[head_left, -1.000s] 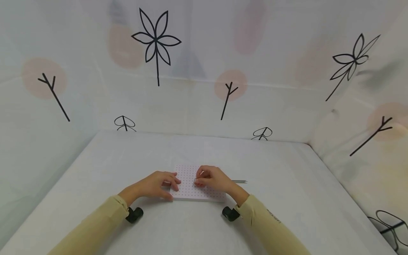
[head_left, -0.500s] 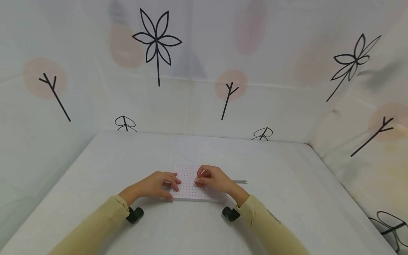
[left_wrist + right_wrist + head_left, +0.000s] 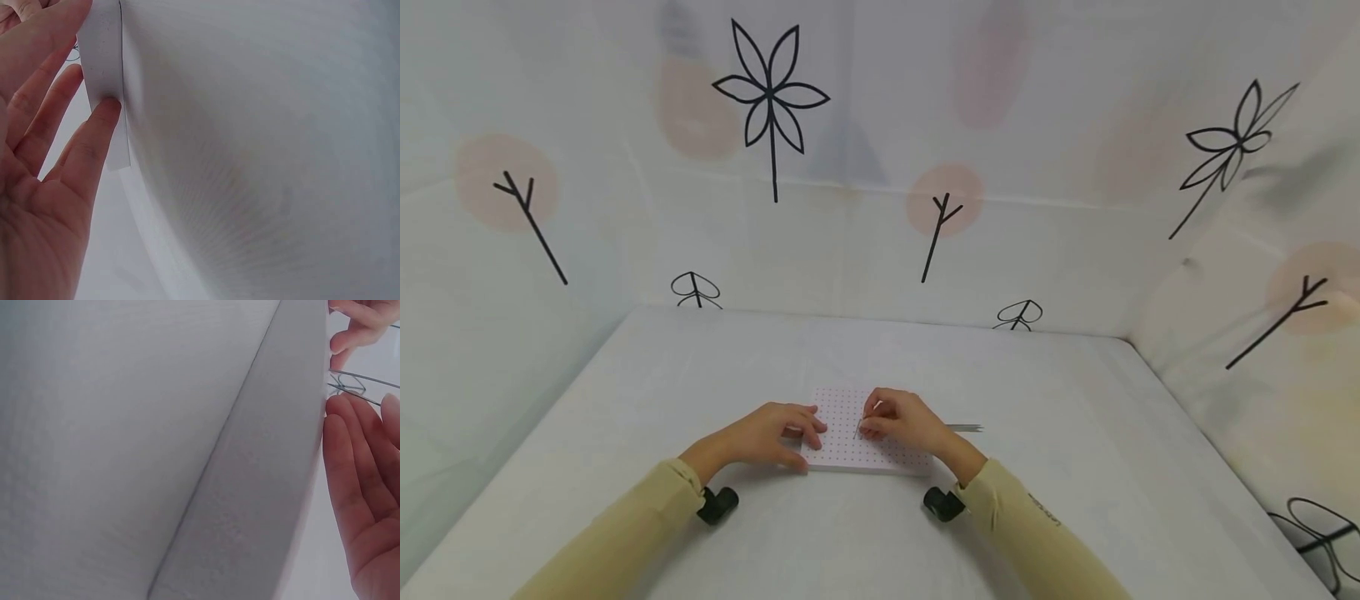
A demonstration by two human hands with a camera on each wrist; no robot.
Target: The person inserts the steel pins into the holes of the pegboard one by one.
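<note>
The right hand [image 3: 901,418], nearer the wire [image 3: 856,431], pinches it over the board [image 3: 837,457], its length slanting left and toward the person, while the left hand [image 3: 775,435], fingers loosely spread, touches the board's left end.

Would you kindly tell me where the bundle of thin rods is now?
In the head view, the bundle of thin rods shows right of the dotted board, beside the right hand.

By the pale board [image 3: 262,456], the right hand [image 3: 369,503] holds a thin wire [image 3: 354,394]; the left hand [image 3: 369,325] lies just beyond.
</note>
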